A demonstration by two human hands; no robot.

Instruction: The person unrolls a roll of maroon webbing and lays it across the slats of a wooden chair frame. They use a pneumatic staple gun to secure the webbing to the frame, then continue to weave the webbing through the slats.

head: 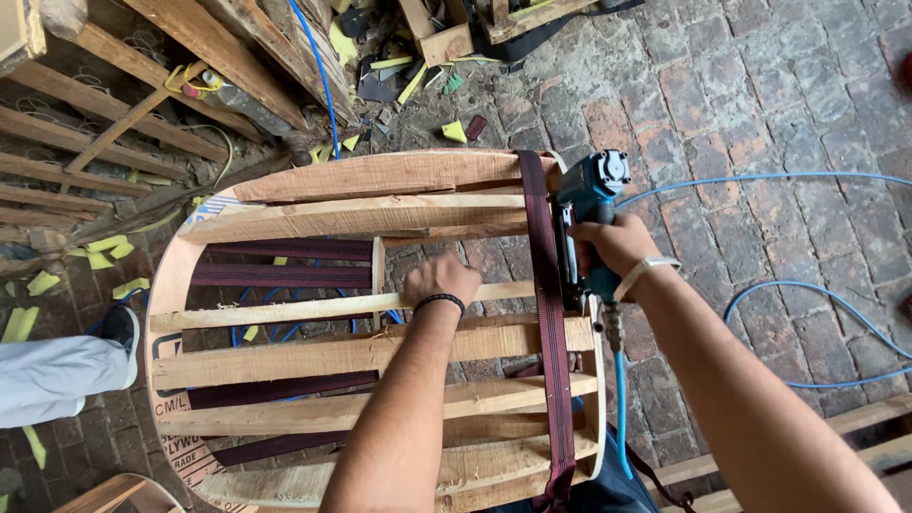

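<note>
My right hand point(619, 245) grips a teal air stapler point(589, 195), pressed against a dark maroon webbing strap point(549, 323) that runs lengthwise over a rounded wooden furniture frame point(370, 356). My left hand point(440, 279), with a black wristband, rests fisted on a wooden slat point(285, 310) in the middle of the frame, to the left of the strap. A blue air hose point(620, 399) hangs from the stapler's base. More maroon straps point(285, 275) cross between the slats on the left side.
The frame lies over a brick floor point(760, 104). A blue hose point(807, 285) loops across the bricks at right. Stacked timber frames point(104, 123) and yellow foam scraps point(104, 249) lie at left and top. Another person's leg and shoe point(66, 366) are at the left edge.
</note>
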